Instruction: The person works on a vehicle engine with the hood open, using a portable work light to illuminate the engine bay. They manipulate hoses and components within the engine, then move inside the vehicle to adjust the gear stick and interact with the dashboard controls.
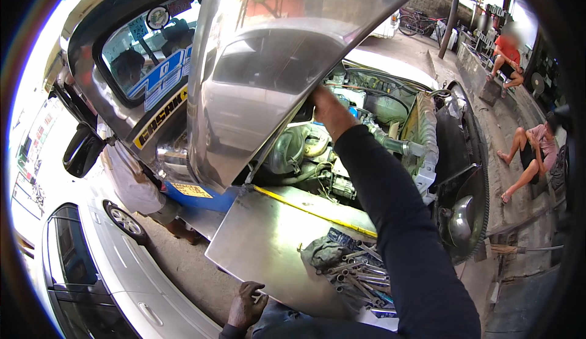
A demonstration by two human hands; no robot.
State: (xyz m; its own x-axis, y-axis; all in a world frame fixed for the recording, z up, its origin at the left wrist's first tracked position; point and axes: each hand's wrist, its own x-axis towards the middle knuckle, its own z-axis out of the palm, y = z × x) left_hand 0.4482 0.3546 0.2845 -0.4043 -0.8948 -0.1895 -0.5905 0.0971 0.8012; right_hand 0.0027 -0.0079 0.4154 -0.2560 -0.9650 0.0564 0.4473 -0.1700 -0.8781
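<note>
Outdoor repair yard, engine bay [342, 149] exposed. Right hand [329, 112], fingers curled, grips the raised hood [256, 76] edge; left hand [247, 305] rests, fingers bent, on the metal panel [268, 241] beside the wrenches [357, 272]. Keeping the grip firm likely steadies the hood.

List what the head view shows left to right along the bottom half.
Silver car → left hand at the edge of the metal panel → pile of wrenches → right forearm in a dark sleeve → round headlight → seated person.
</note>
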